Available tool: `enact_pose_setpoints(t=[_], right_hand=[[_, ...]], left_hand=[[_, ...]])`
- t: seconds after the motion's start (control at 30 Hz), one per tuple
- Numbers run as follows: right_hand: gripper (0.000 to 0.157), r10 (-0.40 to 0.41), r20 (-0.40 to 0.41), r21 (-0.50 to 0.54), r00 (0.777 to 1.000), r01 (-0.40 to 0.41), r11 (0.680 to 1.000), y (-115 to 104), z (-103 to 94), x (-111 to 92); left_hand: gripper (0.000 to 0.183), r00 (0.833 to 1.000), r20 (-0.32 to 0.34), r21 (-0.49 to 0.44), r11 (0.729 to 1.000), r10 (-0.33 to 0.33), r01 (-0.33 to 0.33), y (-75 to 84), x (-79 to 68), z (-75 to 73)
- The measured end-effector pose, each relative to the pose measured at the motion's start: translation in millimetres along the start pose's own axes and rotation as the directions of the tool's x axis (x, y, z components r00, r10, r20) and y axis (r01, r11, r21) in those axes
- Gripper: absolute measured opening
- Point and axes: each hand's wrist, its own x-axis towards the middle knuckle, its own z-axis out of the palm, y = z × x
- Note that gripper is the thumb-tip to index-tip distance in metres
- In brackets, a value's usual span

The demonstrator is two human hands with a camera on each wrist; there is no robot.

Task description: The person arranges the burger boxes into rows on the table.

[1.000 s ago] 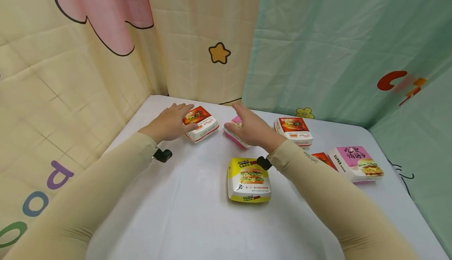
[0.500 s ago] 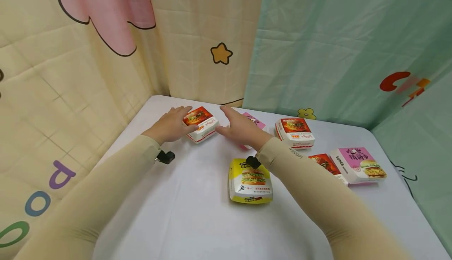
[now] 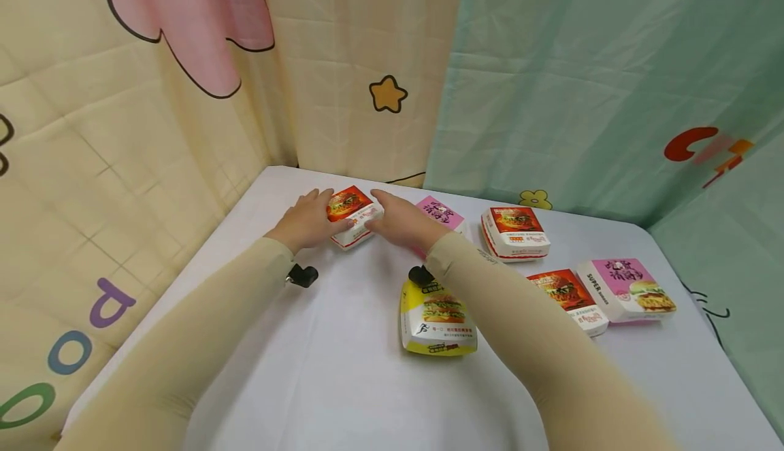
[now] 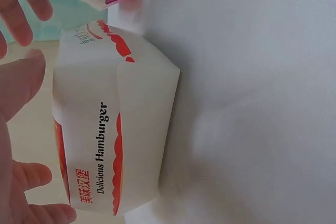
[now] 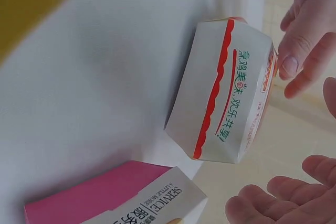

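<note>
A red-and-white hamburger box point(image 3: 355, 230) sits at the back left of the white table, its side lettering facing the left wrist view. My left hand point(image 3: 306, 218) is at its left side, thumb over the near top edge and fingers spread along the far edge. On the other side, my right hand point(image 3: 401, 220) stands with fingers extended, overlapping the box's right edge in the head view. In the right wrist view the fingers of my right hand point(image 5: 283, 198) are apart from the box point(image 5: 226, 93), while the left thumb point(image 5: 291, 59) lies at its top edge.
A pink burger box point(image 3: 442, 213) stands partly behind my right hand. Nearer is a yellow burger box point(image 3: 435, 315). To the right are two more red-and-white boxes point(image 3: 514, 233) and a larger pink box point(image 3: 625, 288). Curtains point(image 3: 343, 63) close off the back and sides.
My right hand has moved left from over the pink box to the red-and-white box's right side. The left hand keeps its place at that box. The view has shifted slightly.
</note>
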Motion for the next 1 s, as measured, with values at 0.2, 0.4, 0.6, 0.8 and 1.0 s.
enact_pose_setpoints(t=[0.2,0.4,0.6,0.8,1.0], right_hand=[[0.079,0.025,-0.002,0.022,1.0,-0.025,0.999,-4.8,6.2,10.9],[0.079,0.028,0.036,0.024,0.999,-0.029,0.999,-6.9,13.0,17.1],[0.08,0.069,0.116,0.037,0.991,-0.074,0.997,-6.8,16.3,16.7],[0.079,0.055,0.154,-0.041,0.986,-0.049,0.998,-8.2,17.5,13.8],[0.079,0.007,0.175,-0.123,0.985,0.015,0.992,-13.4,19.0,12.2]], left_hand=[[0.097,0.999,0.033,-0.095,0.995,-0.014,0.017,-6.7,4.6,7.2],[0.099,0.997,0.072,-0.146,0.989,0.026,-0.015,-15.3,6.5,7.5],[0.096,0.989,0.102,-0.216,0.973,0.105,-0.081,-24.6,6.3,3.6],[0.097,0.978,0.168,-0.272,0.96,0.121,-0.072,-32.3,0.9,-5.0],[0.095,0.968,0.237,-0.28,0.96,0.085,-0.015,-38.5,-3.9,-11.8]])
